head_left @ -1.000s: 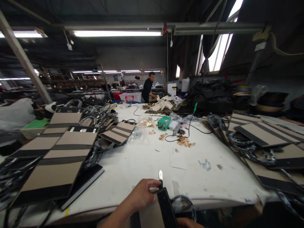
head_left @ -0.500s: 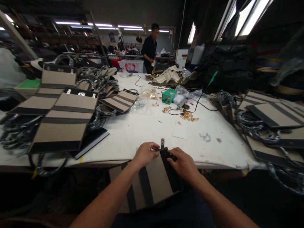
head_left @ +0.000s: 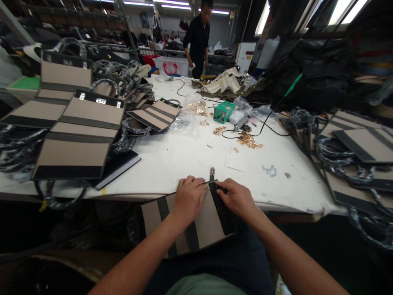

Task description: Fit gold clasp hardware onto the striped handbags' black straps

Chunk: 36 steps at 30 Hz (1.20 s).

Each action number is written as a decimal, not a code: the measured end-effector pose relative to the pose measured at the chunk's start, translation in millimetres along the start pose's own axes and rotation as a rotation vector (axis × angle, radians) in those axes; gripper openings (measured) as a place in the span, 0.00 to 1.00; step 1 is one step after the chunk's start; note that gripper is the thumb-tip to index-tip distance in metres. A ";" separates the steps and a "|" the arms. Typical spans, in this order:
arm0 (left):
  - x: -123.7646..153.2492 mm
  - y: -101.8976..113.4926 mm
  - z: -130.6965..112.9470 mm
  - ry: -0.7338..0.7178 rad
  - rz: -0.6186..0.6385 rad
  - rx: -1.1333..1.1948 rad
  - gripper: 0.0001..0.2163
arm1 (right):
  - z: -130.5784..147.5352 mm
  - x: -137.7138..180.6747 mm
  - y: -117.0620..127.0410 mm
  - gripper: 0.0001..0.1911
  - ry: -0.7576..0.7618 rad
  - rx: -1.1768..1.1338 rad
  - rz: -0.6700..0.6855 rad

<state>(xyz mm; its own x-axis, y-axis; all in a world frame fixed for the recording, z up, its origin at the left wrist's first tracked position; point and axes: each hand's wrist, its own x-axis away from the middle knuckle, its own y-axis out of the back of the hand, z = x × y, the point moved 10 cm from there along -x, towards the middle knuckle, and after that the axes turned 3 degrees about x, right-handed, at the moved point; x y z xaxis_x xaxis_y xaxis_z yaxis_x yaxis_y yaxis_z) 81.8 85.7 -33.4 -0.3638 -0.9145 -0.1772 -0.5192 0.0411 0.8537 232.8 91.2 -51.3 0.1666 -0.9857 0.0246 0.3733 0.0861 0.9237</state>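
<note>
A beige bag panel with black bands (head_left: 208, 229) rests over my lap and leans against the table's front edge. My left hand (head_left: 190, 198) lies across its upper edge, fingers bent and closed on it; the fingertips are partly hidden. On the right, my right hand (head_left: 236, 196) pinches the black end band near the corner, thumb and fingers together. Between both hands a short dark strap with a metal fitting (head_left: 212, 173) sticks out from that corner onto the table. Small holes or studs show along the black band.
On the white table (head_left: 184, 164) stand a green control box (head_left: 224, 112) and gold metal fittings (head_left: 250, 141). Striped panels with plastic-wrapped handles pile up at left (head_left: 76, 151) and right (head_left: 359, 143). A black cable crosses behind. A person (head_left: 198, 41) stands at the back.
My view has tipped downward, so the table sits higher in the picture. My left hand has turned flatter over the panel's edge; my right hand keeps its pinch near the corner.
</note>
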 end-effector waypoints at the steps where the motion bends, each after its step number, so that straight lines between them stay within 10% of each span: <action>1: 10.6 -3.0 -10.8 -0.068 -0.018 -0.083 0.15 | 0.4 0.6 -0.5 0.17 -0.002 0.019 0.010; 9: 34.7 -30.7 -12.9 -0.085 0.091 -0.158 0.29 | 16.7 13.7 0.2 0.22 0.079 0.182 0.041; 36: 28.4 -49.1 -1.5 -0.026 0.216 -0.202 0.31 | 22.8 15.1 -11.7 0.24 0.168 0.098 -0.033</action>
<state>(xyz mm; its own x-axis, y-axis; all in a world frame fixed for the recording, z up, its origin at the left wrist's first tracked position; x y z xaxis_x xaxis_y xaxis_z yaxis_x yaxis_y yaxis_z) 98.1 57.1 -79.6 -0.4702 -0.8825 0.0091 -0.2637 0.1503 0.9528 210.1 72.0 -53.1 0.3086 -0.9491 -0.0625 0.2919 0.0320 0.9559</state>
